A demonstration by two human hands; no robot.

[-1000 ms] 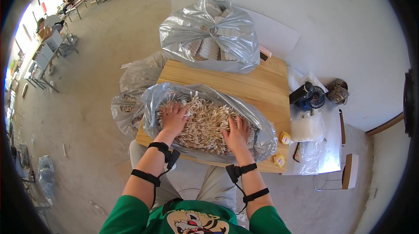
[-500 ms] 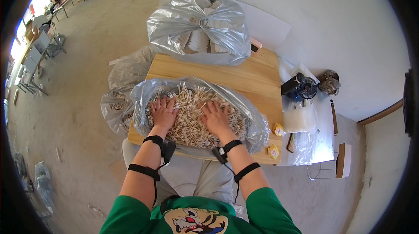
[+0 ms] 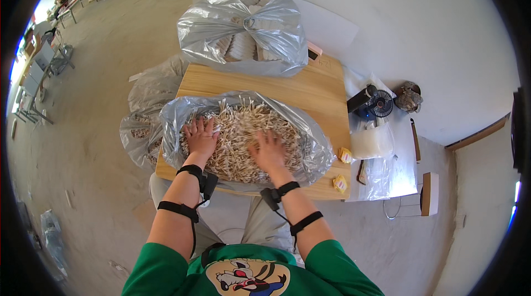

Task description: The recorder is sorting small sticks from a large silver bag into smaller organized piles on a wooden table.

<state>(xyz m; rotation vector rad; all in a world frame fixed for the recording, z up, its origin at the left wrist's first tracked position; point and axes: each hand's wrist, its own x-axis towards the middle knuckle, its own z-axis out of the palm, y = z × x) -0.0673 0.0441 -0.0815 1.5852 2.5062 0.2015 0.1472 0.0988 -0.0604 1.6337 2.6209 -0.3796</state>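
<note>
A large heap of cotton swabs (image 3: 243,155) with pale sticks fills an opened grey plastic bag (image 3: 315,130), which lies along the near side of the wooden table. My left hand (image 3: 201,139) rests on the left part of the heap, palm down, fingers spread. On the right half, my right hand (image 3: 269,151) also lies palm down on the swabs with its fingers apart, slightly blurred. Neither hand has closed around any swabs that I can see.
Behind, a grey plastic bag (image 3: 238,30) of white bundles stands on the table (image 3: 265,84). Two small yellow packets (image 3: 339,184) lie at the right edge. A side table holds a black fan (image 3: 380,103) and a clear plastic pack (image 3: 371,141). More bags (image 3: 149,91) sit left.
The whole view has shifted slightly. My right hand has moved a little over the swabs, its fingers more blurred; my left hand stays on the left side of the heap.
</note>
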